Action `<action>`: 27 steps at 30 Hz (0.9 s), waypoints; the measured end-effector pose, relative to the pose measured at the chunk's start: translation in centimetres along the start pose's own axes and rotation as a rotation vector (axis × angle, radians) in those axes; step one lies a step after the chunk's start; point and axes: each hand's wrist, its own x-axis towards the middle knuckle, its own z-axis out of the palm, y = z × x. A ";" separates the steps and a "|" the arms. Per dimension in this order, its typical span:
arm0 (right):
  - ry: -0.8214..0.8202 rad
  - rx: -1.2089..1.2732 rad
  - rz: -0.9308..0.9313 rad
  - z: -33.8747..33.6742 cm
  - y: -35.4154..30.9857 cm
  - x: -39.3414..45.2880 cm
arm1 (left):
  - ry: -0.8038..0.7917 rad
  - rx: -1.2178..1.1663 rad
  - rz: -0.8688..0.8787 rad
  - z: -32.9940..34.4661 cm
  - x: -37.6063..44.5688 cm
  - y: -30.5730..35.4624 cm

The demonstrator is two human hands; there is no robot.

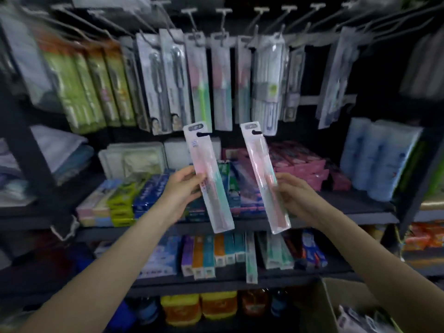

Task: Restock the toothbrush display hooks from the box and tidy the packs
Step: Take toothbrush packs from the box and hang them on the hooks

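My left hand [182,188] grips a long pink-and-green toothbrush pack [209,174] by its left edge, held upright and tilted slightly left. A second, pink toothbrush pack [264,174] is pinched in my right hand [292,195] at about the same height. Both packs are in front of the shelves, below the row of display hooks [223,25]. Several toothbrush packs [199,78] hang from those hooks; some hooks at the upper right are bare. The cardboard box [336,306] stands open at the bottom right, with more packs inside.
Toothpaste boxes [149,191] lie on the shelf behind my hands, pink boxes [302,167] to their right. Blue bottles [374,155] stand at the far right. Lower shelves hold more cartons and yellow packages [199,306]. Dark shelf uprights frame both sides.
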 end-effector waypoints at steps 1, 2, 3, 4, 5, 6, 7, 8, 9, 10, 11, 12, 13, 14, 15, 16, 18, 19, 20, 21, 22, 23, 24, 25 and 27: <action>0.039 0.000 -0.007 0.7 -0.6 0.8 | 0.006 -0.026 0.003 -0.6 0.5 0.6; 0.083 -0.025 -0.014 1.2 -1.3 1.5 | 0.009 -0.046 0.005 -1.2 0.9 1.2; 0.127 -0.080 -0.025 1.7 -1.9 2.3 | 0.006 -0.061 0.010 -1.6 1.3 1.8; 0.161 -0.179 -0.043 2.0 -2.5 3.0 | 0.001 -0.065 0.018 -2.1 1.6 2.3; 0.179 -0.308 -0.071 2.2 -3.1 3.7 | -0.001 -0.055 0.025 -2.5 1.9 2.6; 0.181 -0.446 -0.107 2.4 -3.7 4.3 | 0.002 -0.027 0.033 -2.9 2.1 2.9; 0.181 -0.578 -0.146 2.5 -4.3 4.8 | 0.009 0.000 0.041 -3.4 2.3 3.1; 0.192 -0.688 -0.182 2.7 -4.9 5.3 | 0.021 0.013 0.048 -3.9 2.4 3.2; 0.213 -0.771 -0.212 2.9 -5.5 5.8 | 0.042 0.013 0.052 -4.3 2.7 3.3; 0.240 -0.818 -0.250 3.1 -6.2 6.4 | 0.068 0.005 0.053 -4.8 2.9 3.3; 0.273 -0.831 -0.293 3.5 -7.0 6.8 | 0.098 -0.004 0.056 -5.3 3.2 3.5; 0.306 -0.810 -0.337 3.9 -8.0 7.3 | 0.124 -0.012 0.061 -5.7 3.5 3.7; 0.334 -0.768 -0.375 4.2 -9.0 7.9 | 0.140 -0.021 0.070 -6.0 3.9 4.1; 0.353 -0.717 -0.409 4.6 -10.1 8.6 | 0.145 -0.032 0.081 -6.2 4.2 4.5; 0.361 -0.673 -0.430 5.0 -11.2 9.1 | 0.142 -0.041 0.092 -6.2 4.5 5.0; 0.359 -0.640 -0.442 5.5 -12.3 9.7 | 0.131 -0.043 0.104 -6.2 4.7 5.5; 0.349 -0.611 -0.455 6.3 -13.9 10.7 | 0.107 -0.039 0.131 -5.9 5.1 6.3; 0.349 -0.600 -0.461 6.6 -14.5 11.2 | 0.098 -0.038 0.139 -5.6 5.3 6.6; 0.358 -0.575 -0.466 6.8 -15.0 11.6 | 0.091 -0.038 0.142 -5.4 5.5 6.8; 0.374 -0.538 -0.463 7.0 -15.3 12.1 | 0.086 -0.038 0.142 -5.2 5.8 7.0; 0.397 -0.502 -0.448 7.1 -15.5 12.4 | 0.083 -0.036 0.142 -5.0 6.0 7.1; 0.413 -0.469 -0.430 7.2 -15.5 12.7 | 0.083 -0.031 0.142 -4.8 6.3 7.1; 0.413 -0.445 -0.413 7.3 -15.4 13.1 | 0.083 -0.025 0.141 -4.5 6.6 7.2; 0.406 -0.424 -0.398 7.3 -15.0 13.5 | 0.084 -0.024 0.141 -4.3 6.9 7.3; 0.392 -0.436 -0.361 7.3 -14.2 13.9 | 0.092 -0.037 0.134 -3.9 7.4 7.2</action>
